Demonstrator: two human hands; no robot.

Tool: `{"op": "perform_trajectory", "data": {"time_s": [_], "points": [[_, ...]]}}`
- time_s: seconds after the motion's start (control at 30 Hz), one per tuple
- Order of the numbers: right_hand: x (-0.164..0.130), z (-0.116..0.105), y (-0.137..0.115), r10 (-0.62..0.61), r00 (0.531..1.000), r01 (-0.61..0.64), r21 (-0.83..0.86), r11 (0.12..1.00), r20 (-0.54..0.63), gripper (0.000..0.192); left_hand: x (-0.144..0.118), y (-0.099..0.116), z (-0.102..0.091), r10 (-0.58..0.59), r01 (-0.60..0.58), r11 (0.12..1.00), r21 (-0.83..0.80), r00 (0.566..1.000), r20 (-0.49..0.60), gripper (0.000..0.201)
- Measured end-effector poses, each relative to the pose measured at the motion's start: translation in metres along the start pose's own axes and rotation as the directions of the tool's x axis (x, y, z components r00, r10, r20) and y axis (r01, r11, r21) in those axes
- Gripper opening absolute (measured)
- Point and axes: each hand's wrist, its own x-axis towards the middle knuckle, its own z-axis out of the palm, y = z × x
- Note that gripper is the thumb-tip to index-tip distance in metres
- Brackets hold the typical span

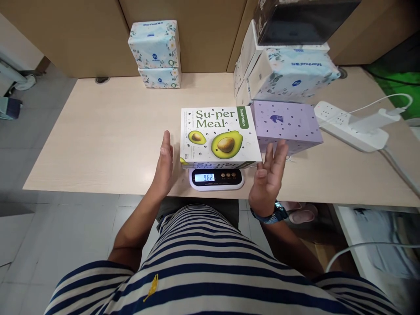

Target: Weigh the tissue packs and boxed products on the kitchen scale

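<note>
A white box [210, 151] printed with avocados and "Su-per Meal" rests on a small digital kitchen scale [216, 185] near the table's front edge. The scale's lit display reads about 9.62. To the left of the box, my left hand [165, 164] is held upright with its fingers stretched out, a small gap away. My right hand [269, 181] is at the box's right front corner, fingers extended and spread, holding nothing; whether it touches the corner I cannot tell. Just beyond it, a purple box [286, 124] with dark spots stands right beside the white one.
Two tissue packs [155, 48] are stacked at the back left. More tissue packs [292, 74] stand at the back right with a dark box [305, 22] on top. A white power strip [354, 127] with cables lies on the right. Cardboard panels [203, 35] stand behind the table [98, 144].
</note>
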Motion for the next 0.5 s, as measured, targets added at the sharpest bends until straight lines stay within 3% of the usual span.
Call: {"op": "perform_trajectory", "data": {"time_s": [0.13,0.23,0.3,0.4,0.5], "points": [[-0.002,0.006,-0.013,0.112,0.993,-0.108,0.080,0.991,-0.046,0.081,0.003,0.000,0.009,0.018,-0.013,0.995,-0.097,0.998,0.053,0.093],[-0.006,0.013,-0.038,0.264,0.961,-0.273,0.136,0.952,0.078,0.081,-0.005,-0.003,0.018,0.093,-0.050,0.974,-0.220,0.978,0.189,0.099],[-0.008,0.020,-0.057,0.276,0.951,-0.297,0.174,0.939,0.137,0.076,-0.019,-0.005,0.022,0.119,-0.068,0.968,-0.243,0.972,0.200,0.098],[-0.006,0.030,-0.077,0.113,0.988,-0.135,0.228,0.964,0.106,0.071,-0.042,0.005,0.023,0.190,-0.164,0.955,-0.245,0.978,0.085,0.094],[0.005,0.031,-0.081,-0.075,0.994,0.056,0.221,0.974,0.077,0.072,-0.048,0.036,0.023,0.234,-0.228,0.933,-0.279,0.972,-0.010,0.113]]}}
